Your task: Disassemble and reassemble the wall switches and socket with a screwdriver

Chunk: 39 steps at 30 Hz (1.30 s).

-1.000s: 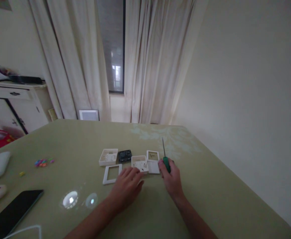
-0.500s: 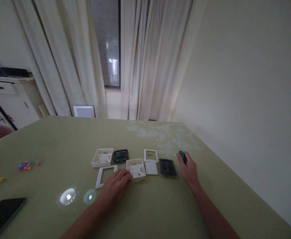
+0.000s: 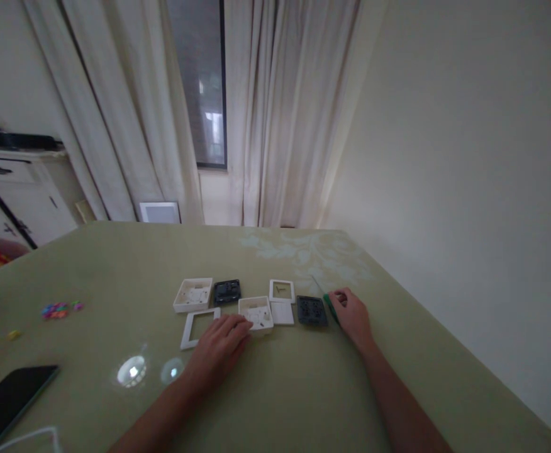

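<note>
My left hand (image 3: 219, 349) lies flat on the green table (image 3: 280, 390), fingers stretched toward a white box part (image 3: 255, 313) and beside a white square frame (image 3: 199, 327). My right hand (image 3: 352, 316) rests on the table at the right, fingers curled on a green-handled screwdriver (image 3: 328, 304) that lies low next to a black switch module (image 3: 312, 311). Between these lie a small white plate (image 3: 282, 313) and a white frame (image 3: 282, 290). Farther left sit another white box (image 3: 193, 294) and a second black module (image 3: 227, 292).
A dark phone (image 3: 9, 397) and white cable lie at the near left, with colourful small bits (image 3: 58, 309) farther back. Two bright light spots (image 3: 133, 372) shine on the table. Curtains (image 3: 275, 113), a window and a white cabinet (image 3: 16, 189) stand behind; a wall runs along the right.
My right hand swung right with the screwdriver, uncovering the black module, then lowered the tool down to the table beside it. My left hand stayed by the white box.
</note>
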Available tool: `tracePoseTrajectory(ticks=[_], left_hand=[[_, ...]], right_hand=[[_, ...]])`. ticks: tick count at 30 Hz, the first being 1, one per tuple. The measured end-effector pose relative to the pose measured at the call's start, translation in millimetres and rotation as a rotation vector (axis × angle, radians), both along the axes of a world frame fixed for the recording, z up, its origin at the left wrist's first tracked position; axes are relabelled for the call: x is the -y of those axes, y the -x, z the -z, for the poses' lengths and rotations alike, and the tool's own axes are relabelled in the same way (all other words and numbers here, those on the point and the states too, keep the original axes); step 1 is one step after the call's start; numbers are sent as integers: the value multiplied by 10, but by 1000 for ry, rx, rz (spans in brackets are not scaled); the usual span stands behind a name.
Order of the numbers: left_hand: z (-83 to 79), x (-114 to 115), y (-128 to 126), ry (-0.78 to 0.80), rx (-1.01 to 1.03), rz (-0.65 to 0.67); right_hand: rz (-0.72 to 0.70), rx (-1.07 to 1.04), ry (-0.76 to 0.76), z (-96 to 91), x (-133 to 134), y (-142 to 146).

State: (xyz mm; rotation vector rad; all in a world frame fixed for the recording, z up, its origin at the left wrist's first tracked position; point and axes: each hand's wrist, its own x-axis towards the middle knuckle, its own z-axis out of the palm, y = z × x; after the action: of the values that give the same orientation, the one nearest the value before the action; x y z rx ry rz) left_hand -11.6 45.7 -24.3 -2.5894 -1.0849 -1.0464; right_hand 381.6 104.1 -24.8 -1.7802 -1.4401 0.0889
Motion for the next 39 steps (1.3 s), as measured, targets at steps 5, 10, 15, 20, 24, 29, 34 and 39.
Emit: tracePoseTrajectory(ticks=[5, 10, 15, 20, 24, 29, 34, 39], left_hand=[[-115, 89, -89, -72, -7, 58], [-173, 248, -228, -103, -90, 230], [70, 340, -349, 35, -196, 449], [207, 358, -357, 133, -220, 495], [176, 350, -395, 175, -213, 537], [132, 331, -441, 208, -207, 541], [93, 323, -432, 248, -184, 542], [68, 318, -438, 281, -151, 562]], right_hand=[[-27, 56, -222, -82, 9, 45], [-301, 247, -514, -206, 312, 570], [-1174, 527, -509, -65, 727, 1489], [-1148, 521, -422, 207, 781, 1707], [-1064, 530, -354, 357, 716, 1608], [-995, 504, -262, 418, 670, 1628], [-958, 500, -208, 377, 672, 1639], [-938, 504, -189, 350, 674, 1626]])
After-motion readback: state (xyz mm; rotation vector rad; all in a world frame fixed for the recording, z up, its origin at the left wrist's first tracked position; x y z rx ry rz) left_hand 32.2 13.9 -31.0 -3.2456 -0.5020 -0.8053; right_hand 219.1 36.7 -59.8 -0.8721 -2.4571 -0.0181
